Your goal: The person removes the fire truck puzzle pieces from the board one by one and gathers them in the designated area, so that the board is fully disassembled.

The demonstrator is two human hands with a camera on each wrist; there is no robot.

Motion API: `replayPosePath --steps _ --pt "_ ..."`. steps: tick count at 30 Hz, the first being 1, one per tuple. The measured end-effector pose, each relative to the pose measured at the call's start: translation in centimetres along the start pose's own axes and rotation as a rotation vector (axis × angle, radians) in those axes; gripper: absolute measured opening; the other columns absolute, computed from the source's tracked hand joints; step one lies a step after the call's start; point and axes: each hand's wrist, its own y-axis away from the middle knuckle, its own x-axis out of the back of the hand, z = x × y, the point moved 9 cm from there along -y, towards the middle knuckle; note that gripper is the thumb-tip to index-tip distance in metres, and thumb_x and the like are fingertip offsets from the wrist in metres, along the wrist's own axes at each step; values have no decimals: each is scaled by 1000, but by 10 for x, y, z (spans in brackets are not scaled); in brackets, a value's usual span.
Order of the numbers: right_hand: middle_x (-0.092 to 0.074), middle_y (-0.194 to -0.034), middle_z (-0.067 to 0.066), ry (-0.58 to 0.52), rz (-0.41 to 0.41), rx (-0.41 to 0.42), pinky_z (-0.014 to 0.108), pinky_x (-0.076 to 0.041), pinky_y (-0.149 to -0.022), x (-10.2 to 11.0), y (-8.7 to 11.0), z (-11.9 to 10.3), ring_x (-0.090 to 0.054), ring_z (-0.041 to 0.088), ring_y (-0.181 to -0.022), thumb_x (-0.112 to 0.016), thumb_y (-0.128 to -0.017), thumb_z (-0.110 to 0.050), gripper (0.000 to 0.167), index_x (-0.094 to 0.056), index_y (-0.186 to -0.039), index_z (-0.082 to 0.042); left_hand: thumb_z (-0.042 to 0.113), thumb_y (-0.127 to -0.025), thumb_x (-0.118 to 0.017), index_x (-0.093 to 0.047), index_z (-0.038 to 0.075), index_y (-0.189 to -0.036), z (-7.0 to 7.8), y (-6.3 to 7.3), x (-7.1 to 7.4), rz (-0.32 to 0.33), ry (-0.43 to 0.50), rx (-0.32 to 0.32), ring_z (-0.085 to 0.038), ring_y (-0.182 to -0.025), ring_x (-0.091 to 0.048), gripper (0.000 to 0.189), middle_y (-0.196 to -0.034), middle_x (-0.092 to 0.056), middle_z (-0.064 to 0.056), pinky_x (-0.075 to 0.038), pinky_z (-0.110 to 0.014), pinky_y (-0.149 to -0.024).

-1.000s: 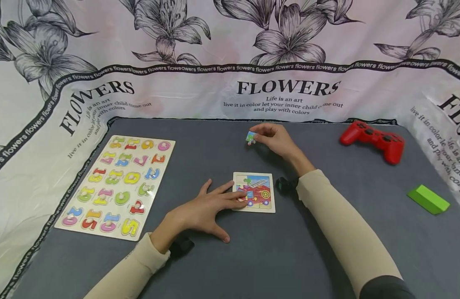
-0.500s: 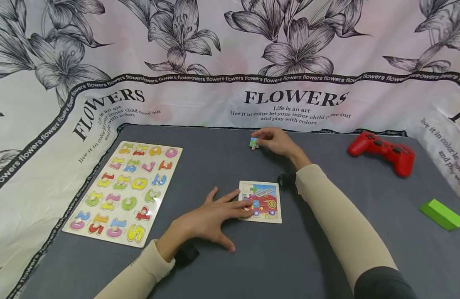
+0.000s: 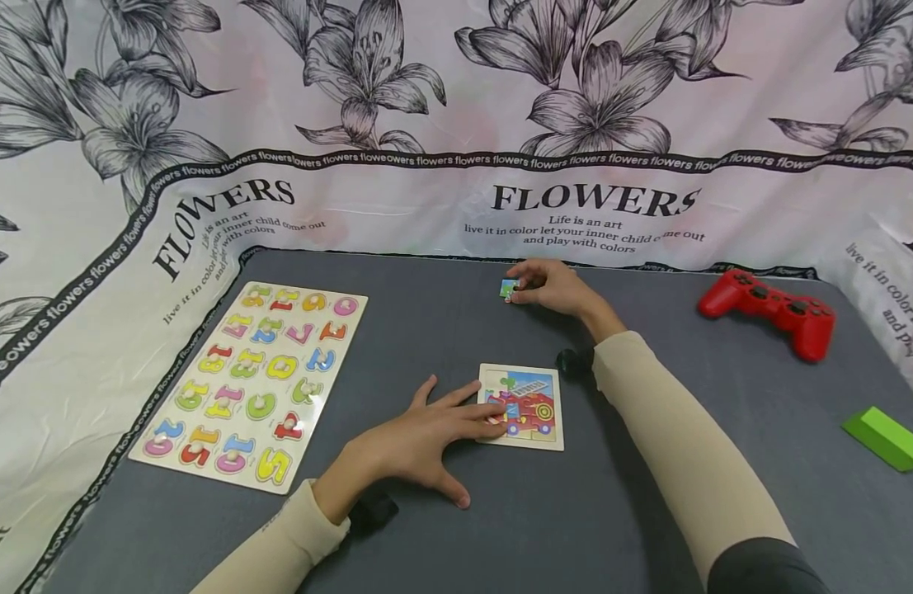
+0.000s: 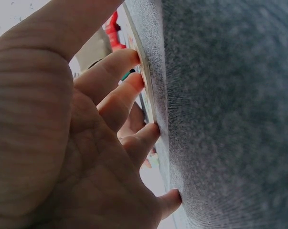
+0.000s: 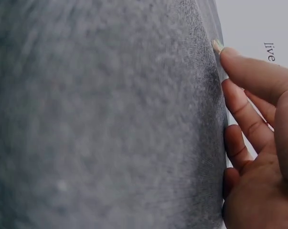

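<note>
A small square jigsaw puzzle (image 3: 534,412) with a red fire engine picture lies in a pale frame at the middle of the table. My left hand (image 3: 415,445) rests spread over its left side; in the left wrist view the fingertips (image 4: 136,81) meet the frame's edge. Farther back, the right hand (image 3: 556,289) pinches a small blue and green puzzle piece (image 3: 508,289) between thumb and fingers, low over the table. The right wrist view shows the thumb on that piece (image 5: 217,46), with the other fingers bent close to the cloth.
A pale number puzzle board (image 3: 229,381) with colourful knobbed numerals lies at the left. To the right are a red game controller (image 3: 768,312) and a green block (image 3: 888,439). A flower-printed cloth (image 3: 397,206) hangs behind the grey table (image 3: 441,544).
The head view has tilted, so the scene sits lower in it. The right hand keeps its pinch on the puzzle piece, and the left hand stays on the puzzle.
</note>
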Motion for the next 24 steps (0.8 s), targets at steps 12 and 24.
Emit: replayPosePath --steps 12,24 --pt "-68 -111 15 144 80 75 50 -34 -96 2 -1 -4 -61 30 -97 -77 -92 -20 35 -72 -126 -11 52 -71 -89 -41 34 -156 -1 -1 -2 -3 -8 -5 -22 -162 -1 100 -168 -26 16 5 -73 -119" --pt "-56 -118 18 328 80 34 59 -23 -92 1 -7 3 -40 38 -110 -69 -98 -34 40 -67 -135 -21 52 -71 -89 -40 33 -157 -1 -1 -1 0 -2 -6 -22 -162 -1 100 -168 -25 16 6 -73 -119"
